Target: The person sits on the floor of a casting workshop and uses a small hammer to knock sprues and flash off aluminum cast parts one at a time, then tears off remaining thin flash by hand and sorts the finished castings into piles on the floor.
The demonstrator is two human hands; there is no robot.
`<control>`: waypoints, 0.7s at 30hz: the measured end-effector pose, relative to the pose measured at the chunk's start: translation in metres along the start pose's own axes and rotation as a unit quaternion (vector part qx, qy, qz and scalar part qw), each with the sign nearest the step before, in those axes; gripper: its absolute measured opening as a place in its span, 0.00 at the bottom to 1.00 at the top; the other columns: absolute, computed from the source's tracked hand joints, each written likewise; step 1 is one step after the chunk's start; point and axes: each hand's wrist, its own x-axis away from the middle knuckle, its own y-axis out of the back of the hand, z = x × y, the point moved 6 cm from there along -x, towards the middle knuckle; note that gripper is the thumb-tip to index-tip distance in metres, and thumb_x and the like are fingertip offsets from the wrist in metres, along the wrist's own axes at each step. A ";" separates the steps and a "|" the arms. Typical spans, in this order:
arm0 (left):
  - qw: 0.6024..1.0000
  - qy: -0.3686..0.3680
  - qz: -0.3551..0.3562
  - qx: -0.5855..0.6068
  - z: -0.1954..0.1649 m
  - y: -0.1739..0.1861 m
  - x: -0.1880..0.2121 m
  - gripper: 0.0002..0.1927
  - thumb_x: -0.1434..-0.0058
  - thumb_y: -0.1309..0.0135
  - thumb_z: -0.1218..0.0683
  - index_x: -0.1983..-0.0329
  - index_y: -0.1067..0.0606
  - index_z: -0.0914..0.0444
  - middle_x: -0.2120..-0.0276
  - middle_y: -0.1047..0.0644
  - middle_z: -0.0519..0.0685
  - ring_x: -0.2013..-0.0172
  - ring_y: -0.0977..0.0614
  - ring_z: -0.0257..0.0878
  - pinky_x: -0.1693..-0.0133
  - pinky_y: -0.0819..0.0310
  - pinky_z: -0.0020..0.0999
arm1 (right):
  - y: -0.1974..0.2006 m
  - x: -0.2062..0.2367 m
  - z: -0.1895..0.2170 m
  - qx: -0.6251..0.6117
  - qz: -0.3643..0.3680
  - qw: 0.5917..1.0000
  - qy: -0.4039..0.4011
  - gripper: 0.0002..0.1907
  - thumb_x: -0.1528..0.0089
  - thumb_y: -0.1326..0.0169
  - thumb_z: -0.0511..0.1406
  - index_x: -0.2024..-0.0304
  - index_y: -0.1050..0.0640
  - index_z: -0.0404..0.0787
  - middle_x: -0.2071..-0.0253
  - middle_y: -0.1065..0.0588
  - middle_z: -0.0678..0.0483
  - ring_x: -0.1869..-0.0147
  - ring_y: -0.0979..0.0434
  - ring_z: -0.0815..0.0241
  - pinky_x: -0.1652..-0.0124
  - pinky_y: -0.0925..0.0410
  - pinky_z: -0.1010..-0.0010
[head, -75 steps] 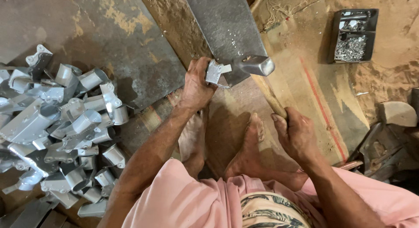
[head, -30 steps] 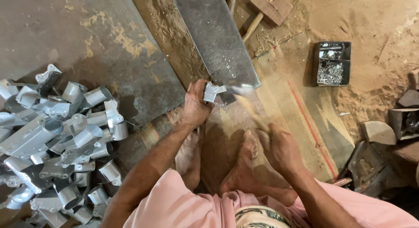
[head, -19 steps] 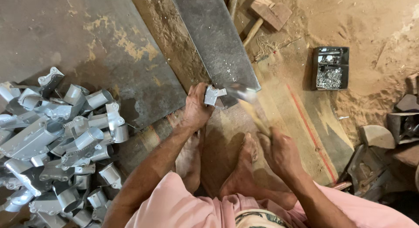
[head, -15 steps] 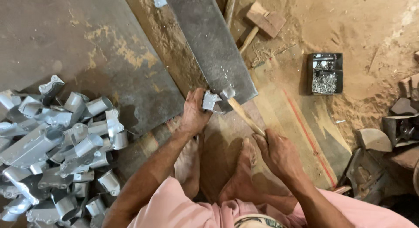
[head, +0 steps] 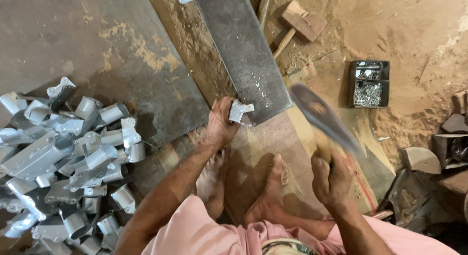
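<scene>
Your left hand [head: 220, 126] clamps the small metal bracket [head: 240, 110] against the steel bar's [head: 241, 50] end to steady it, while your right hand [head: 331, 179] grips the raised, blurred hammer [head: 321, 118]

sleeves: pink, short | arms: bare | feet [head: 253, 186]: bare, at 6 o'clock | waist: patterned cloth

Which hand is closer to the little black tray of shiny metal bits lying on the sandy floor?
The right hand. It grips a blurred hammer below and a little left of the black tray. The left hand holds a small silver metal bracket much farther left.
</scene>
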 end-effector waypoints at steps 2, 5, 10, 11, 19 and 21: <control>1.000 -0.009 -0.010 0.000 -0.003 0.000 -0.001 0.27 0.55 0.37 0.65 0.51 0.29 0.64 0.58 0.24 0.58 0.54 0.25 0.61 0.52 0.28 0.50 | -0.021 -0.006 -0.005 0.039 0.067 0.997 -0.030 0.22 0.30 0.56 0.46 0.65 0.24 0.34 0.75 0.27 0.41 0.70 0.26 0.43 0.67 0.34 0.54; 1.000 0.011 0.003 0.004 -0.008 0.000 -0.003 0.25 0.54 0.37 0.65 0.51 0.29 0.62 0.58 0.23 0.57 0.53 0.24 0.59 0.52 0.27 0.49 | -0.055 -0.012 -0.025 0.103 0.162 0.979 -0.072 0.23 0.32 0.52 0.48 0.63 0.23 0.33 0.75 0.26 0.37 0.68 0.25 0.37 0.67 0.34 0.49; 0.990 0.030 -0.028 -0.136 -0.017 0.033 -0.009 0.28 0.54 0.31 0.58 0.50 0.29 0.66 0.57 0.26 0.59 0.55 0.24 0.54 0.51 0.27 0.50 | -0.049 0.004 -0.072 0.119 0.162 0.948 -0.246 0.26 0.31 0.53 0.51 0.66 0.23 0.34 0.78 0.28 0.38 0.72 0.27 0.40 0.69 0.36 0.49; 0.984 0.065 -0.013 -0.165 -0.014 0.040 -0.013 0.28 0.52 0.30 0.57 0.50 0.28 0.66 0.57 0.26 0.59 0.54 0.24 0.52 0.50 0.27 0.49 | -0.045 0.005 -0.078 0.110 0.160 0.942 -0.275 0.27 0.31 0.53 0.51 0.67 0.24 0.34 0.79 0.28 0.38 0.73 0.27 0.41 0.70 0.36 0.49; 0.997 -0.045 0.052 -0.025 -0.059 0.030 -0.047 0.35 0.49 0.28 0.50 0.39 0.27 0.63 0.43 0.25 0.55 0.42 0.25 0.49 0.40 0.29 0.46 | 0.006 -0.005 -0.057 0.018 0.023 0.980 -0.194 0.23 0.31 0.52 0.47 0.68 0.25 0.35 0.80 0.29 0.46 0.75 0.29 0.52 0.71 0.36 0.59; 0.995 -0.046 0.078 -0.036 -0.066 0.018 -0.051 0.34 0.50 0.29 0.53 0.40 0.26 0.63 0.44 0.25 0.55 0.44 0.25 0.52 0.41 0.30 0.46 | 0.013 -0.003 -0.051 -0.029 0.007 0.982 -0.188 0.21 0.32 0.52 0.46 0.70 0.25 0.35 0.82 0.31 0.47 0.77 0.30 0.52 0.72 0.36 0.59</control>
